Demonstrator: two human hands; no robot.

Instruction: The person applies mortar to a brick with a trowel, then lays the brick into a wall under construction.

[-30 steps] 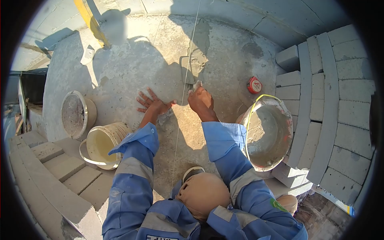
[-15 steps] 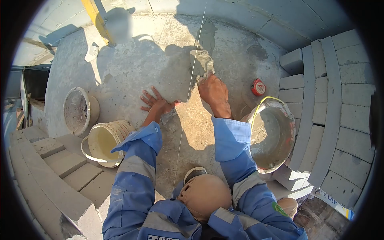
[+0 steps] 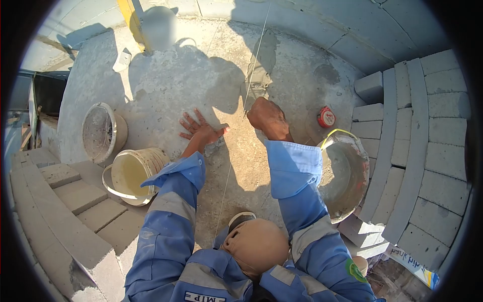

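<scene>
My right hand [image 3: 269, 120] is closed around a trowel [image 3: 257, 89], whose grip is hidden in my fist. The trowel's blade is smeared with grey mortar and points away from me, low over the concrete floor [image 3: 166, 85]. Beyond it a darker strip of wet mortar [image 3: 268, 45] lies on the floor. A thin white string [image 3: 258, 53] stretches across the floor and passes close to the blade. My left hand [image 3: 200, 132] rests on the floor with its fingers spread, holding nothing.
A bucket of grey mortar [image 3: 361, 176] stands right of my right arm, near a red tape measure [image 3: 326, 117]. Left are a white bucket [image 3: 157, 162] and another pail [image 3: 121, 132]. Stacked grey blocks [image 3: 445, 156] flank the right, more blocks [image 3: 80, 196] the left. A yellow post [image 3: 132, 22] stands ahead.
My right hand and the trowel have shifted slightly, and the blade now lies more in line with the mortar strip. My left hand stays planted. The whole view has moved a little.
</scene>
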